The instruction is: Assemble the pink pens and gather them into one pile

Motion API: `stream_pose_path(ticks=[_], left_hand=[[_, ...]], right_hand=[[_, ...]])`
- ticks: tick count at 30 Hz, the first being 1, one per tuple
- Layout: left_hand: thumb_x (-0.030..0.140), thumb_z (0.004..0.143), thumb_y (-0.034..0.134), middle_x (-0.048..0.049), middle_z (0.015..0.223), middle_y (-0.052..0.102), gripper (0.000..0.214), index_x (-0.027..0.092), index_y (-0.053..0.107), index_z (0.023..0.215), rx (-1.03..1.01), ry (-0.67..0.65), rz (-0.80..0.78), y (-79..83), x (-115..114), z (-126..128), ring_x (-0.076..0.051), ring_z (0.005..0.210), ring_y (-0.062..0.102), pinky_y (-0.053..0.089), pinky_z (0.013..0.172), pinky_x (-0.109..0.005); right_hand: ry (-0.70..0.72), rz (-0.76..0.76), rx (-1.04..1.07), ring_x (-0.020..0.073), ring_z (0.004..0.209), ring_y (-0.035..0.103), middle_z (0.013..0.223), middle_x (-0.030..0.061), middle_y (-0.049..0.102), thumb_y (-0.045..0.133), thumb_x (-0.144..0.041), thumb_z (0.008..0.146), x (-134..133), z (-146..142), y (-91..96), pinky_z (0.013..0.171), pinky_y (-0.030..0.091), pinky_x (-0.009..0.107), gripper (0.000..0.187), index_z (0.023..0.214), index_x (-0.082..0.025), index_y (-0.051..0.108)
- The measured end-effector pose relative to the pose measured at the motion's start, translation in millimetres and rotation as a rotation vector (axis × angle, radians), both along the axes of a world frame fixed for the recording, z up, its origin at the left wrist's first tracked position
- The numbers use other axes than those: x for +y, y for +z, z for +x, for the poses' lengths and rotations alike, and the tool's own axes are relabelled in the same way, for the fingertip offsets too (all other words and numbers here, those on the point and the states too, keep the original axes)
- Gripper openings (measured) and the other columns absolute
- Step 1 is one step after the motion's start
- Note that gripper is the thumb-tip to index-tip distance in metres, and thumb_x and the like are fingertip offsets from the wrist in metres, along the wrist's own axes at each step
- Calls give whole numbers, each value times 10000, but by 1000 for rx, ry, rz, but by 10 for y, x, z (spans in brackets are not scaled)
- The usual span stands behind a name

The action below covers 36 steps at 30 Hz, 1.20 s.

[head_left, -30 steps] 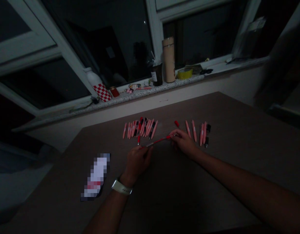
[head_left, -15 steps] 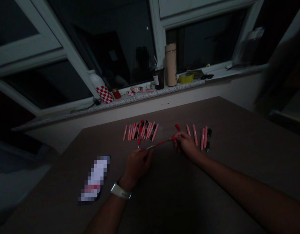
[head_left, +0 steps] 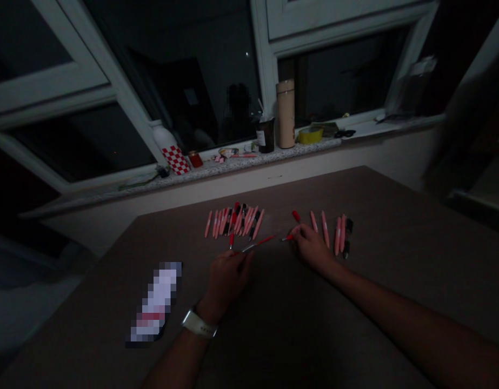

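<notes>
A slim red-and-clear pen tube (head_left: pixel 266 240) juts from my left hand (head_left: pixel 226 276), which I hold curled and turned back-up above the desk (head_left: pixel 111 275), the tube pinched at its near end; the exact placing of the fingertips is partly hidden. A watch (head_left: pixel 198 323) with a pale strap circles that wrist. My right hand (head_left: pixel 312 247) is drawn in, thumb and fingertips pressed together on a short red pen piece (head_left: pixel 290 237), its silvery tip toward the tube. The two ends sit just beside each other; I cannot tell in the dim light whether they touch.

Beyond the right hand lies a loose red cap (head_left: pixel 295 216), with pink pens (head_left: pixel 326 229) and small black pieces (head_left: pixel 346 249) to its right. Across from the left hand, a packed row of pink, black and red pens (head_left: pixel 239 222) spreads over the desk, a red one poking out nearest the hand. At far left rests a phone (head_left: pixel 157 300), its screen blurred out.
</notes>
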<state>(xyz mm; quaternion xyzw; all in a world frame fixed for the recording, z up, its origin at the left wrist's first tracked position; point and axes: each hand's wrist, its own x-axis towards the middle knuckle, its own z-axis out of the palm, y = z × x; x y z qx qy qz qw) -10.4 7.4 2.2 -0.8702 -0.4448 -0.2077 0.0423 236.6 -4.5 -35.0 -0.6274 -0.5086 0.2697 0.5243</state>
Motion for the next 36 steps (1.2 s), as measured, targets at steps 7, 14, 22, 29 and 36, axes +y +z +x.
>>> stream_pose_path(ticks=[7, 14, 22, 29, 36], left_hand=[[415, 979, 402, -48, 704, 617, 413, 176, 673, 780, 31, -26, -49, 2, 6, 7, -146, 626, 551, 343, 582, -266], [412, 983, 394, -51, 715, 619, 419, 174, 669, 774, 38, -38, -70, 3, 2, 18, -146, 635, 555, 348, 594, -270], [410, 980, 400, -51, 718, 617, 409, 181, 674, 781, 58, -26, -69, 26, -11, 25, -149, 639, 556, 351, 590, -268], [398, 980, 402, -53, 738, 637, 401, 181, 679, 789, 46, -34, -59, 37, -24, 42, -148, 655, 561, 366, 600, -263], [404, 978, 404, -48, 733, 631, 392, 197, 693, 812, 52, -42, -60, 6, -11, 35, -158, 660, 577, 401, 607, -276]], right_hand=[[110, -18, -447, 178, 760, 610, 809, 55, 663, 441, -152, 873, -85, -41, 137, 680, 372, 271, 142, 836, -181, 576], [142, -26, -536, 159, 700, 608, 775, 46, 666, 522, -175, 869, -102, -66, 152, 628, 353, 253, 95, 850, -166, 615], [126, -13, -470, 134, 592, 574, 661, 3, 633, 575, -202, 832, -108, -52, 159, 554, 335, 234, 84, 831, -169, 652], [137, 85, -526, 134, 628, 561, 676, -8, 613, 599, -134, 764, -95, -58, 168, 592, 363, 239, 76, 777, -173, 664], [186, 82, -628, 142, 678, 561, 724, 8, 604, 562, -153, 819, -98, -78, 181, 624, 364, 249, 105, 738, -175, 625]])
